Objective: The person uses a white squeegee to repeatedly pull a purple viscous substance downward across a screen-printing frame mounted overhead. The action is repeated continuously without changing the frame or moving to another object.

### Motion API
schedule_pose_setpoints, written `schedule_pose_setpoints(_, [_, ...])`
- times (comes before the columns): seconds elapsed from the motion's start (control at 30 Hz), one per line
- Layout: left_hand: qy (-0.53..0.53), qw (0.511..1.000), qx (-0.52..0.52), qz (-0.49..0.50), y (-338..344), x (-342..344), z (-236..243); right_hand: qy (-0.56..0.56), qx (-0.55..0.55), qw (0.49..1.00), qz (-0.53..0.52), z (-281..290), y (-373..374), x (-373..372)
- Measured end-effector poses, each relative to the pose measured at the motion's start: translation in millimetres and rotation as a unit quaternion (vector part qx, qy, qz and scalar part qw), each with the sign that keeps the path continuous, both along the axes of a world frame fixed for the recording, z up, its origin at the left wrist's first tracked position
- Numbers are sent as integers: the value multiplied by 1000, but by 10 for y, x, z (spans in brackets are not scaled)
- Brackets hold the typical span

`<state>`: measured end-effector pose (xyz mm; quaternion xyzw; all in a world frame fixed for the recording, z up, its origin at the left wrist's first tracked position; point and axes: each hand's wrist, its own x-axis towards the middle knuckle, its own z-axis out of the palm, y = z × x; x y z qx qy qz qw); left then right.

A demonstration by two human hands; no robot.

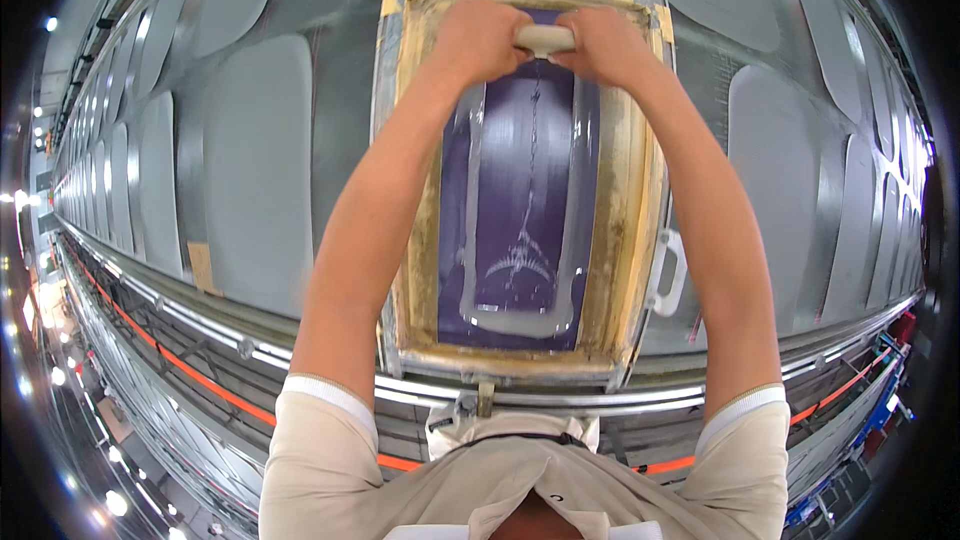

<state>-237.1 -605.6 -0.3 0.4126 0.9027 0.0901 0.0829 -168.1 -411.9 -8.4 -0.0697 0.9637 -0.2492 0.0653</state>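
Note:
A screen-printing frame [652, 170] with tape-covered yellowish borders lies in the middle of the head view. Its purple mesh [525, 160] carries a pale design and a glossy greyish band along the sides and bottom. At the far end of the mesh, my left hand [480, 40] and my right hand [605, 45] are closed on the two ends of a short cream-coloured squeegee handle [545, 38]. The blade under the handle is mostly hidden by my hands. Both forearms reach up along either side of the frame.
A long grey printing table [335, 70] runs left and right, bearing several grey rounded flat pieces [255, 160]. A white handle [668, 275] sticks out from the frame's right side. A metal rail [610, 402] and an orange strip [210, 395] run along the near edge.

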Motion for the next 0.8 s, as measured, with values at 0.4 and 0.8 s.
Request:
schedule_pose_setpoints(0.4, [-30,997,63,-13,-1362,3352,296,-68,-50,996,41,522,-1184,3225])
schedule_pose_setpoints(0.8, [28,999,39,-3,-1399,3581,450,60,-40,888,-453,-510,315,3066])
